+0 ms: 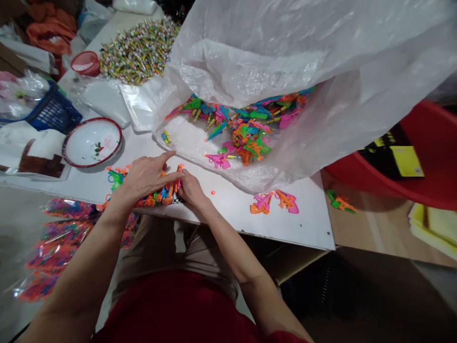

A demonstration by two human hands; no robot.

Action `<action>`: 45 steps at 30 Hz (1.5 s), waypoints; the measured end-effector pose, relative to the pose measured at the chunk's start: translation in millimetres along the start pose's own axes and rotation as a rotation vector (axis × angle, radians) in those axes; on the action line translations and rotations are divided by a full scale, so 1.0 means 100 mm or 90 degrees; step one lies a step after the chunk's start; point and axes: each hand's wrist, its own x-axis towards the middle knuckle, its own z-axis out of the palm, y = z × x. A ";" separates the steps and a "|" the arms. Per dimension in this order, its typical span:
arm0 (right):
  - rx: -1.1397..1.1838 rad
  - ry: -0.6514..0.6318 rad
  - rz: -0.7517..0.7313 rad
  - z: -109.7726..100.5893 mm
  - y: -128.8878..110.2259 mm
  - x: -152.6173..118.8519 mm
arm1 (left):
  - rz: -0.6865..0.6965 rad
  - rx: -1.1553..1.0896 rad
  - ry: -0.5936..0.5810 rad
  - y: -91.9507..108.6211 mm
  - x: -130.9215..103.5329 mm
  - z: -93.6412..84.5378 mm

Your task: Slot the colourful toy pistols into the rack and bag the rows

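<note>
Head view: plastic toys (166,194) under left hand (144,176), beside right hand (192,188).

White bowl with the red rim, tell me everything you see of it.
The bowl is round, shallow and glossy, perhaps enamelled metal, white inside with a dark red rim. Green and pinkish marks show inside; whether print or scraps, I can't tell. It stands upright on the white tabletop; the left hand, to its right, isn't touching it.

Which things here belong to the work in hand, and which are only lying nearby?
Likely in the work:
colourful plastic pieces at the left hand and right hand
similar pieces in the plastic bag

Probably just lying about:
red-rimmed bowl
blue basket
</note>
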 end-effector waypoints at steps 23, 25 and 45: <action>-0.388 0.092 0.284 -1.34 0.61 -0.09 | 0.098 0.024 0.011 -0.06 -0.12 0.00; -0.428 0.068 0.296 -1.31 0.66 0.00 | 0.103 0.018 0.011 -0.05 -0.12 -0.01; 0.417 0.163 0.145 -0.07 -0.32 -0.37 | 0.085 0.021 0.030 -0.05 -0.10 0.02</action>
